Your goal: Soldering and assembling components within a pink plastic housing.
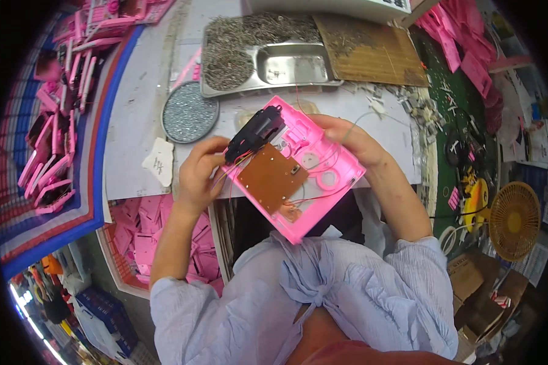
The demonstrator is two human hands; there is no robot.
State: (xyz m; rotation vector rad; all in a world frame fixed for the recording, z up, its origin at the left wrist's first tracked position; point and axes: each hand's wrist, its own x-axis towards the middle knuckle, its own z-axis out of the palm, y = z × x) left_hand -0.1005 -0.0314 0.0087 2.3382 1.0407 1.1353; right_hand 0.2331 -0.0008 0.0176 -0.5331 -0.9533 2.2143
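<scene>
A pink plastic housing (292, 228) is held tilted in front of me, its inside facing up. Within it lie a brown circuit board (273, 179), thin red and dark wires, and a black plastic module (256, 132) along the upper left edge. My left hand (200, 169) grips the left corner by the black module, fingers closed around it. On the far right edge, my right hand (353, 139) is closed on the housing, with its fingertips partly hidden behind it.
A steel tray (292, 64) full of small screws stands at the back, beside a brown board (377, 52). Left of them is a round dish (190, 112) of small metal parts. A crate (119, 267) of pink housings sits below left; a yellow fan (514, 222) is at right.
</scene>
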